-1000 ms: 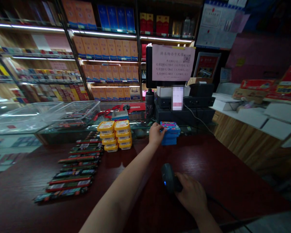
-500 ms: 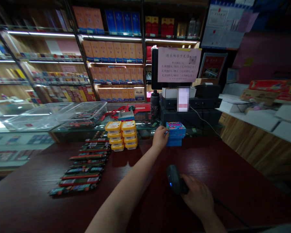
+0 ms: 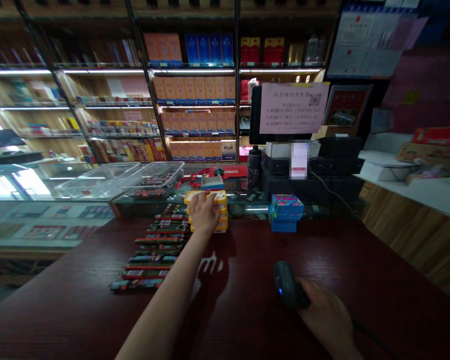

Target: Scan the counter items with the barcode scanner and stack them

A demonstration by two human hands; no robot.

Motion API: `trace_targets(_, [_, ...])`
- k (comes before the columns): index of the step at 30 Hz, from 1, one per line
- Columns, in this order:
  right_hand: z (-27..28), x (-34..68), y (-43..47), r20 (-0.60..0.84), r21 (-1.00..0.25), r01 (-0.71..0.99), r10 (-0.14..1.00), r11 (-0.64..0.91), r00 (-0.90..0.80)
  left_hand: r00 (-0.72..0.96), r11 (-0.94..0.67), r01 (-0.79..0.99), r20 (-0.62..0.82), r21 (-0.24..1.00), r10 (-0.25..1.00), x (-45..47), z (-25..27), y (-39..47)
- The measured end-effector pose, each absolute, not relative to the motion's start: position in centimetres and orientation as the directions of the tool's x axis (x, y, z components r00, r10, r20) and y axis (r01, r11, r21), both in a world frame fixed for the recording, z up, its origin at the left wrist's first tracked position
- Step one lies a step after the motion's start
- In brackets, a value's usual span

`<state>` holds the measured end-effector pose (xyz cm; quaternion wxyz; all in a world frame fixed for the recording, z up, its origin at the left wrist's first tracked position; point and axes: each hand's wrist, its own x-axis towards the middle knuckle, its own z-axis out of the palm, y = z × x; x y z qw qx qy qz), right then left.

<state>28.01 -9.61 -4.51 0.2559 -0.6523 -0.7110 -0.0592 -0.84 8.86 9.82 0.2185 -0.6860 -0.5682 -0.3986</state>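
Note:
My left hand (image 3: 204, 214) is over the front of the two stacks of yellow-lidded tubs (image 3: 222, 212), fingers apart and curved at the upper tubs. It hides much of the left stack, and I cannot tell whether the fingertips touch a lid. In my right hand (image 3: 324, 311) is a black handheld barcode scanner (image 3: 285, 285) with a small blue light, held low over the dark red counter (image 3: 247, 290). Left of the tubs lies a long row of thin dark and red packets (image 3: 150, 259). A stack of blue boxes (image 3: 284, 220) stands to the right.
Behind the counter is a glass ledge with clear plastic trays (image 3: 161, 175), a black bottle (image 3: 254, 170) and a small open box (image 3: 212, 183). A monitor with a pink paper sign (image 3: 294, 107) rises over black equipment (image 3: 322, 187). Shelves of boxed goods line the wall.
My left hand has moved left from the blue boxes to the tubs, and the blue stack stays on the counter. My right hand still holds the scanner. The view has shifted left.

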Motion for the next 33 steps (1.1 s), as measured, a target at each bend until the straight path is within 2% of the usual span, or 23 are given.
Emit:
trace_targets(9, [-3.9, 27.6, -9.8, 0.426, -0.297, 0.947, 0.905, 0.125, 0.014, 0.28, -0.355, 0.934, 0.714, -0.047, 0.641, -3.8, 10.8, 9.5])
trace_targets(12, [-3.8, 27.5, -9.8, 0.435, -0.278, 0.953, 0.9, 0.121, 0.013, 0.308, -0.385, 0.921, 0.714, -0.059, 0.628, -3.0, 11.1, 8.7])
trace_targets(14, [-3.7, 27.5, -9.8, 0.442, -0.274, 0.953, 0.897, 0.126, 0.009, 0.286, -0.415, 0.91, 0.731, -0.003, 0.62, -2.0, 10.6, 7.6])
trace_targets(18, [-3.2, 27.4, -9.9, 0.423, -0.307, 0.945, 0.906, 0.115, 0.027, 0.201, -0.509, 0.834, 0.741, 0.214, 0.641, 0.4, 7.5, 5.0])
trace_targets(21, [-2.1, 27.4, -10.1, 0.342, -0.419, 0.905, 0.936, 0.075, 0.081, 0.21, -0.575, 0.751, 0.709, 0.323, 0.673, 1.8, 4.0, 3.3])
trace_targets(24, [-0.8, 27.4, -10.4, 0.264, -0.596, 0.801, 0.956, 0.057, 0.129, 0.21, -0.562, 0.73, 0.656, 0.388, 0.725, 2.4, 1.0, 2.7])
trace_targets(28, [1.1, 27.0, -10.7, 0.208, -0.804, 0.576, 0.978, 0.149, 0.037, 0.148, -0.501, 0.729, 0.607, 0.467, 0.781, 2.5, -0.8, 2.8])
trace_targets(33, [2.6, 26.0, -10.9, 0.141, -0.848, 0.508, 0.988, 0.15, -0.057, 0.093, -0.489, 0.698, 0.611, 0.524, 0.786, 2.4, -1.1, 2.8])
